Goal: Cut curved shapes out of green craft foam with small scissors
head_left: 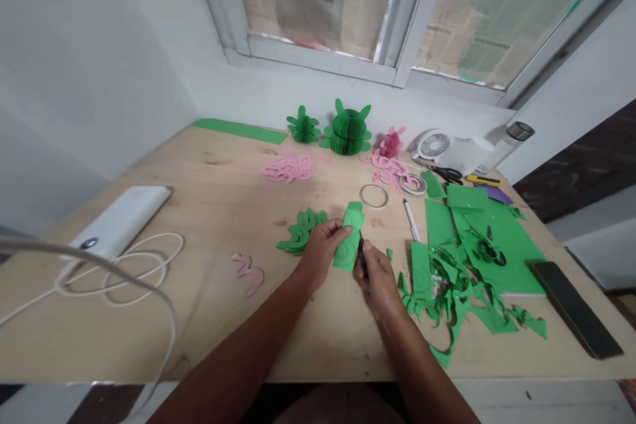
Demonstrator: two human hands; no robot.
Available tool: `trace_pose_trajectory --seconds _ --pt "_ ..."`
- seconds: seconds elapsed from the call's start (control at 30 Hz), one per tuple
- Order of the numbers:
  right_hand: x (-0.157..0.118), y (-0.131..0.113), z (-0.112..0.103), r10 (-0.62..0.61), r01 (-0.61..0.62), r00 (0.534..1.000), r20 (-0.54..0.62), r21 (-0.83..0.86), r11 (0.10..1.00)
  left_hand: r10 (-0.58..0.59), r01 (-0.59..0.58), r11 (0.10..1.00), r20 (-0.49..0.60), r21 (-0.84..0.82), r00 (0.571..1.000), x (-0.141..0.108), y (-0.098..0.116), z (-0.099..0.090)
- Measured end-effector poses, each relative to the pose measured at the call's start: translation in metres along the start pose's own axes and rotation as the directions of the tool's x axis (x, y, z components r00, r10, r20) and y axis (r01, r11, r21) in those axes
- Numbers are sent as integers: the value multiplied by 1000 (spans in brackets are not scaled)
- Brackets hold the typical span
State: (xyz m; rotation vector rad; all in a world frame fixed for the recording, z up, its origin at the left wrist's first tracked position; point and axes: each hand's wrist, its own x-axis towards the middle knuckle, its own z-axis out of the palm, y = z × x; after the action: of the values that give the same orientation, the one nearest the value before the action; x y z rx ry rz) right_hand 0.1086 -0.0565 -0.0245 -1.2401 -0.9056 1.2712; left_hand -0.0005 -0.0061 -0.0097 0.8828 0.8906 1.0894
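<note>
My left hand (322,244) pinches a green paper strip (346,248) with curved outlines drawn on it. Black-handled scissors (363,258) are in my right hand (376,271), their blades at the strip's right edge. Just left of the strip lies a pile of green cut curved shapes (299,233), partly behind my left hand. A pink curved cutout (248,273) rests farther left on the wooden table (209,318).
Green scraps (450,285) and sheets cover the right side, beside a dark phone (574,308). Pink cutouts (289,168), paper figures (349,132), a tape ring (373,196), a pen (412,220) and a small fan (434,144) stand or lie behind. A white device (122,220) with a cable is left.
</note>
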Motion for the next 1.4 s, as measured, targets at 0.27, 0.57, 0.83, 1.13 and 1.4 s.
trace_pose_trajectory --seconds 0.27,0.57,0.83,1.13,1.4 --pt "0 2 -1 2 -2 1000 -1 -16 1000 -18 18 1000 -31 -4 999 -2 -2 5" --pt "1 5 -3 -34 34 999 -2 -102 994 55 -52 998 -91 36 994 1 -4 5" --pt "1 6 -6 11 -13 1000 -17 -101 995 87 -82 995 -106 50 991 3 -8 6" --pt "0 4 -3 32 -34 999 -22 -84 996 82 -81 997 -98 14 992 1 -5 5" --pt "-2 -3 2 1 7 997 -82 102 995 109 -129 986 -180 -107 978 7 -2 -3"
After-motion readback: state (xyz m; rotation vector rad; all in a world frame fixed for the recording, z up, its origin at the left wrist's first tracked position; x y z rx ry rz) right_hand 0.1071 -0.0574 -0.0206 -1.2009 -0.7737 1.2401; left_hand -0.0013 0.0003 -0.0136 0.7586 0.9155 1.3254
